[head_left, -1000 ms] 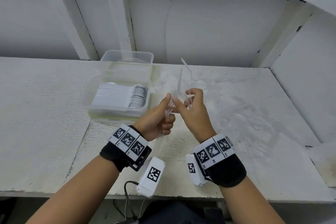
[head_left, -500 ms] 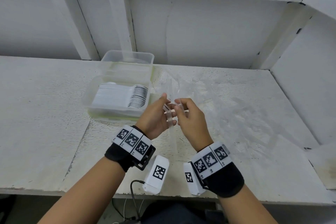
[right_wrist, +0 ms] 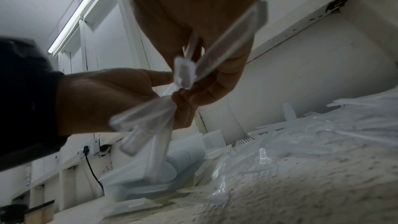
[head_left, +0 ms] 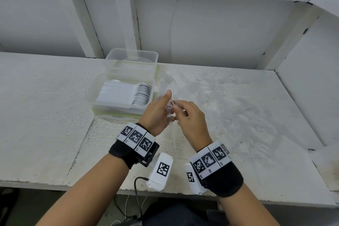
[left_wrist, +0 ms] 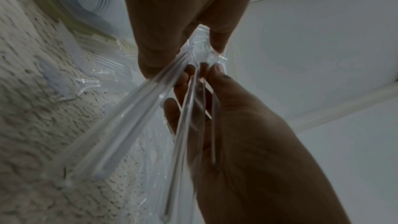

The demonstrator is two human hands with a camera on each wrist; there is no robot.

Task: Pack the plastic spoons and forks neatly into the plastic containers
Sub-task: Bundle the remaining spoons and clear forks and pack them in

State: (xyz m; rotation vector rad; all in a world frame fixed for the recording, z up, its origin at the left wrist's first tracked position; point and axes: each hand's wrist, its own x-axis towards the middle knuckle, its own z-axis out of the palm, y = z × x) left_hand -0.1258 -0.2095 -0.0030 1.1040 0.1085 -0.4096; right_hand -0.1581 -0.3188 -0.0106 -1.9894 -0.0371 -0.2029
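- As seen from the head camera, the left hand [head_left: 157, 113] and right hand [head_left: 191, 121] meet above the table [head_left: 45, 115], fingers curled round clear forks [head_left: 169, 86]; a container [head_left: 120, 95] of stacked spoons [head_left: 142, 93] lies just left.
- Left wrist: fingers pinch fork handles [left_wrist: 133, 113].
- Right wrist: loose forks [right_wrist: 290, 135] litter the table.

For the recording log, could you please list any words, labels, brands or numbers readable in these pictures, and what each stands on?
No words, brands or numbers can be read.
Black-and-white square marker patterns on the white wristband panels and white wrist camera boxes: codes, not text.
Tiny marks beneath the wristband markers: too small to read.
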